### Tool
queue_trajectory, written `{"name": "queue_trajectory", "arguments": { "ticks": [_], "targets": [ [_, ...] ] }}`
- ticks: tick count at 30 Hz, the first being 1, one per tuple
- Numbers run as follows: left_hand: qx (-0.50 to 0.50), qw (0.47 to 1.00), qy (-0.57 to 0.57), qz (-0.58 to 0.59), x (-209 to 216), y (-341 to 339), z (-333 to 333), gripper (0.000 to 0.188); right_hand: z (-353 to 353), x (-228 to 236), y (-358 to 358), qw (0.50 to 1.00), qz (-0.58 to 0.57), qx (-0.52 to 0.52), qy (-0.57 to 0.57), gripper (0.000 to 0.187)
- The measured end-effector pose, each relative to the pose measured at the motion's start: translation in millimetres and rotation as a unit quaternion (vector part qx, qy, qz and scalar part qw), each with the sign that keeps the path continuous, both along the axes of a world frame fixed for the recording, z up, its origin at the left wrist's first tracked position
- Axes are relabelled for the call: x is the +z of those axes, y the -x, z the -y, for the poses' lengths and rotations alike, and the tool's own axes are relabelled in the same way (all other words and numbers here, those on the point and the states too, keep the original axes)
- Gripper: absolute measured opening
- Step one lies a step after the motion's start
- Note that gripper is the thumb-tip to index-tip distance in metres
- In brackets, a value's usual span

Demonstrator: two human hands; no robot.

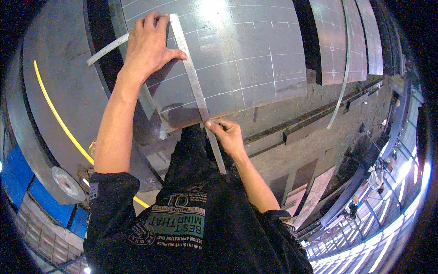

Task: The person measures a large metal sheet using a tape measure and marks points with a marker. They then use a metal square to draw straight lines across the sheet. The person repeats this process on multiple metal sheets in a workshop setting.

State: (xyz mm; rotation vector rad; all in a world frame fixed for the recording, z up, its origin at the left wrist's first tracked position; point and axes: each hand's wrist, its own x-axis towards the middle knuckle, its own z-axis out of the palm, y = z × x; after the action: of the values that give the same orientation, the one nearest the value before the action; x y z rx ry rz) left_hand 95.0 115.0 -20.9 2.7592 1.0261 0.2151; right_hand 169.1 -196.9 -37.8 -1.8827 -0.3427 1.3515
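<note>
Nearest, the lower end of a pale silver, L-shaped metal square (196,86) juts past the near edge of a broad dark-grey steel plate (255,43) ruled with white lines, toward the person's black printed shirt (219,205). At that edge the right hand (230,138) grips the square's long arm, thumb on top. Farther in, by the plate's left edge, the left hand (148,48) grasps the square's corner, thumb laid on the long arm, fingers bent over the short one, whose tip reaches out past that edge. Beyond the plate's right edge lie long grey steel slabs (333,27).

The step in hand looks like lining the square up across the plate; the next move seems to call for both hands holding it flat and unshifted.
</note>
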Motion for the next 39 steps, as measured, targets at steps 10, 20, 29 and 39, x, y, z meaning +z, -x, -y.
{"name": "queue_trajectory", "arguments": {
  "ticks": [10,20,29,39],
  "targets": [
    [0.014,0.999,0.018,-0.026,4.2,-5.0,2.4,0.1,4.5,-9.9,1.6,0.999,-0.028,-0.013,-0.008,0.021],
    [0.028,0.997,0.021,-0.066,8.5,-14.2,6.0,0.099,20.3,43.9,-40.4,0.942,0.241,0.231,-0.015,0.023],
    [0.028,0.995,0.027,-0.094,12.4,-14.9,4.5,0.101,-95.9,59.2,-44.6,0.907,0.352,0.229,0.001,0.027],
    [0.032,0.992,0.023,-0.123,16.5,-17.6,6.4,0.102,-131.2,40.2,-31.8,0.876,0.404,0.252,-0.075,0.017]
  ]
}}
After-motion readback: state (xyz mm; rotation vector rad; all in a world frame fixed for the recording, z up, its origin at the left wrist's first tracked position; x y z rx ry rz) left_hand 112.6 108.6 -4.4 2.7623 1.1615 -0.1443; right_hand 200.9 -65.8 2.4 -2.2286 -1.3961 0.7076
